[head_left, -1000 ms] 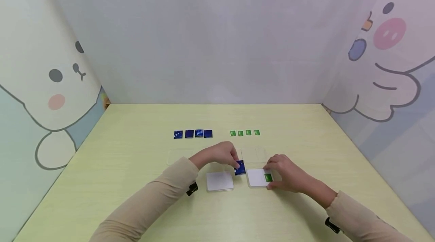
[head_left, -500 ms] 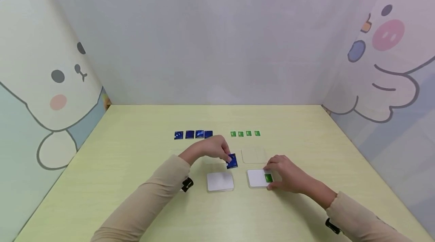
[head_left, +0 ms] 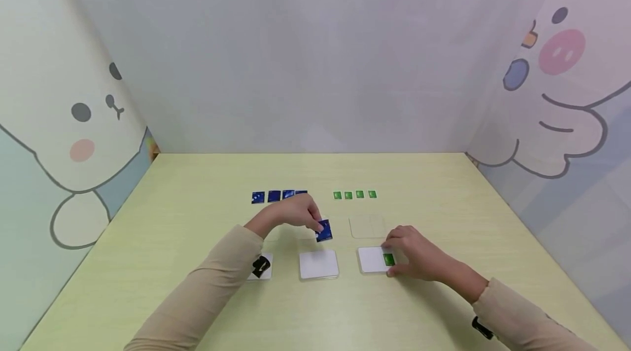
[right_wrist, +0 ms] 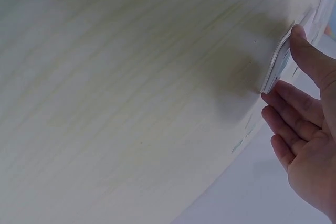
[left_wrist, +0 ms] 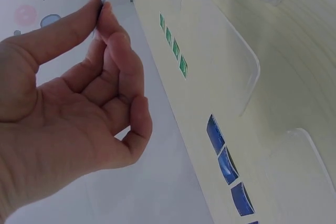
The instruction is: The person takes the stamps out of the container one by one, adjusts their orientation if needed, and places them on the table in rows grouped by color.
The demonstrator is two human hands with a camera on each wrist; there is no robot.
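Observation:
My left hand (head_left: 298, 211) pinches a small blue square card (head_left: 325, 232) between thumb and fingertips, held above the table behind the middle white rounded stack (head_left: 319, 265). In the left wrist view the card shows edge-on at the fingertips, as a thin strip. My right hand (head_left: 416, 252) grips the right end of another white rounded stack (head_left: 371, 260), thumb at the near edge and fingers at the far edge. A small green square (head_left: 389, 259) lies on that stack's right end. The right wrist view shows the stack's layered edge (right_wrist: 273, 64) between thumb and index finger.
A row of blue square cards (head_left: 274, 196) lies at the back left, partly behind my left hand. Several small green squares (head_left: 348, 195) line up to the right. Clear rounded plates (head_left: 367, 226) lie between rows and stacks. Another white stack (head_left: 266, 273) is mostly under my left sleeve.
My left hand has moved left and slightly back with the blue card, from beside the right stack to behind the middle one. My right hand keeps its grip in place.

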